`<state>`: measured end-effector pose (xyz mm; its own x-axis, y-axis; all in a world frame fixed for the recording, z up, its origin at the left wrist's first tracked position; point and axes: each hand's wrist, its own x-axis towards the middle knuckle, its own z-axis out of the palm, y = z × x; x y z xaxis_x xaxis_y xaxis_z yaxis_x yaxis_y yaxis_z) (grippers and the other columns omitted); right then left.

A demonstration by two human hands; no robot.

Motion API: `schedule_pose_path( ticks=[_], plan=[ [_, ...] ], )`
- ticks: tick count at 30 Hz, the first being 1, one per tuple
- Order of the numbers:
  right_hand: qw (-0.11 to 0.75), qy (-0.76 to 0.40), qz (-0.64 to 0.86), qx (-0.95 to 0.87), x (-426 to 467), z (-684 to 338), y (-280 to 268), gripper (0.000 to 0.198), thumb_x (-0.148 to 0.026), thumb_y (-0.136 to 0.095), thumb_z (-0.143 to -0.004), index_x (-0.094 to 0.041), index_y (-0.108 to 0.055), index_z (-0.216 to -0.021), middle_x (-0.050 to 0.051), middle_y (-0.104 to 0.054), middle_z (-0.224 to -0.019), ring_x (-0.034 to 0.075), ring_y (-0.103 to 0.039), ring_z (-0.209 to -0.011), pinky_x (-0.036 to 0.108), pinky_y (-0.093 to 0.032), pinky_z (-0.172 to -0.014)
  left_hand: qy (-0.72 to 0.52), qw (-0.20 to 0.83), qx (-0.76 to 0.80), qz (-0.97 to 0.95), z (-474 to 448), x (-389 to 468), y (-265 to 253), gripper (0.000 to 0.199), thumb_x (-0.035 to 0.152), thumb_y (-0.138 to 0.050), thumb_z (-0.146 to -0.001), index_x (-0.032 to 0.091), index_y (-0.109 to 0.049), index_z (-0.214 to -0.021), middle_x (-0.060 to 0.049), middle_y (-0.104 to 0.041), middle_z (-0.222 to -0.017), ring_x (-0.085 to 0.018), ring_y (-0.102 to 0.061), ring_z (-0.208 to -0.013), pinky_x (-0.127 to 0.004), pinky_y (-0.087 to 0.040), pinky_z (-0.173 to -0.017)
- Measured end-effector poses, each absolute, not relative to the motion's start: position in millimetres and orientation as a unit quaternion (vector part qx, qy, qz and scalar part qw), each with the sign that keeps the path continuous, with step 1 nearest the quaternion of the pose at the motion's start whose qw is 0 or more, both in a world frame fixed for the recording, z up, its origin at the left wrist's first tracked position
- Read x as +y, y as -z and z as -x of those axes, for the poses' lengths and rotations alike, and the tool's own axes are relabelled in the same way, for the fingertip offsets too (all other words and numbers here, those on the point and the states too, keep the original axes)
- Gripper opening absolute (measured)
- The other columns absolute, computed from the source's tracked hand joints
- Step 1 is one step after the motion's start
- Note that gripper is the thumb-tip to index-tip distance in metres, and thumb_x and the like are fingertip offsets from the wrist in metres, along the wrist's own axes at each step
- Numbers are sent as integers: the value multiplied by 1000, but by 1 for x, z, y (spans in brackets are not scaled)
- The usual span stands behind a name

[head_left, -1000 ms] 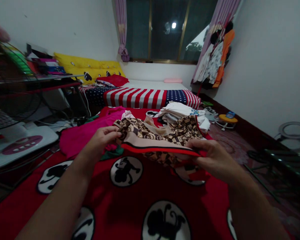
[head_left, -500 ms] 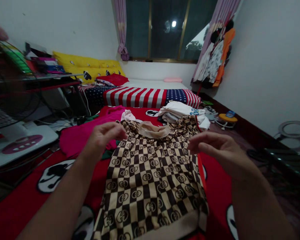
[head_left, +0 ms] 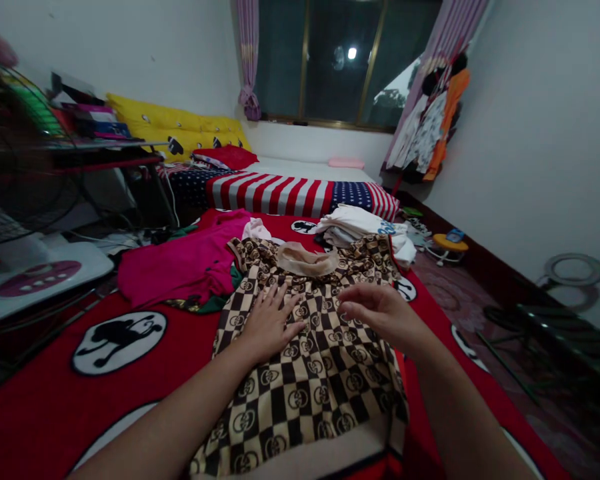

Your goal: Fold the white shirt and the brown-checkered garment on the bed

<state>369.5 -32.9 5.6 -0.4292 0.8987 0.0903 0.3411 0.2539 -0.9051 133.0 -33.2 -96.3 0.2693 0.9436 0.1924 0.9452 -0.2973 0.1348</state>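
Observation:
A short-sleeved shirt (head_left: 300, 373) with a brown and beige checkered print lies spread out before me, its collar pointing away. My left hand (head_left: 273, 323) rests flat on the chest of the shirt, fingers spread. Over the right side of the chest is my right hand (head_left: 375, 310), fingers slightly bent and holding nothing; whether it touches the cloth I cannot tell. Beneath the shirt is a red blanket (head_left: 40, 413) with white ovals and black figures.
Magenta clothing (head_left: 180, 267) lies left of the shirt, and a pile of white clothes (head_left: 355, 220) behind it. A fan base (head_left: 55, 267) stands at the left. Farther back is a bed with a striped cover (head_left: 270, 195); a yellow stool (head_left: 450, 243) is at the right.
My left hand has come down and inward onto the shirt's chest and flattened. My right hand has moved left and slightly lower over the shirt.

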Motion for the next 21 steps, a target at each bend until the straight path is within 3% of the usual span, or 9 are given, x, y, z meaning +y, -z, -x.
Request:
schedule_pose_path(
  ticks=[4, 7, 10, 14, 16, 18, 20, 21],
  plan=[
    [197, -338, 425, -816, -39, -382, 3, 21, -16, -57, -78, -17, -67, -96, 4, -68, -86, 15, -62, -78, 25, -49, -68, 123, 12, -587, 800, -132, -34, 97, 62, 61, -37, -91, 30, -36, -144, -9, -21, -156, -31, -14, -144, -52, -14, -114],
    [89, -262, 410, -869, -55, -408, 1, 44, 2, -47, -65, -19, -67, -97, 4, -68, -97, 17, -62, -91, 27, -48, -80, 129, 12, -586, 800, -132, -33, 100, 61, 60, -38, -91, 29, -37, -144, -10, -20, -156, -32, -14, -144, -53, -13, -114],
    [26, -256, 415, -873, -81, -437, 7, 57, 3, -43, -64, -22, -63, -111, 5, -65, -112, 17, -60, -103, 28, -47, -90, 130, 9, -586, 800, -134, -31, 102, 61, 60, -38, -91, 29, -37, -144, -10, -18, -157, -33, -13, -143, -54, -13, -113],
    [35, -207, 461, -863, -111, -466, 38, 68, -6, -51, -71, -21, -43, -137, 10, -51, -138, 21, -48, -127, 36, -39, -106, 122, -8, -588, 799, -134, -36, 96, 59, 56, -40, -92, 27, -38, -143, -12, -17, -157, -33, -11, -144, -54, -12, -114],
    [64, -175, 466, -865, -120, -475, 55, 64, -9, -55, -73, -22, -45, -135, 10, -50, -139, 23, -46, -129, 40, -39, -108, 118, -33, -572, 811, -129, -49, 89, 58, 49, -45, -92, 24, -37, -143, -13, -14, -157, -34, -9, -144, -53, -14, -113],
    [116, -138, 455, -872, -125, -479, 66, 48, -13, -56, -78, -25, -53, -124, 10, -52, -137, 23, -50, -126, 40, -43, -105, 134, -67, -528, 836, -120, -71, 77, 55, 40, -48, -91, 22, -38, -141, -14, -15, -157, -34, -13, -143, -50, -21, -112],
    [184, -89, 438, -875, -129, -479, 70, 30, -16, -55, -83, -26, -60, -111, 9, -56, -132, 22, -56, -118, 38, -50, -97, 165, -113, -463, 863, -108, -100, 61, 40, 31, -47, -92, 21, -49, -130, -14, -34, -148, -29, -33, -135, -41, -32, -106],
    [217, -61, 427, -876, -131, -478, 70, 24, -17, -55, -84, -26, -62, -105, 9, -58, -128, 22, -59, -114, 37, -53, -92, 170, -145, -430, 875, -101, -116, 53, 28, 29, -44, -93, 22, -56, -118, -11, -50, -132, -24, -47, -122, -34, -39, -98]
  ],
)
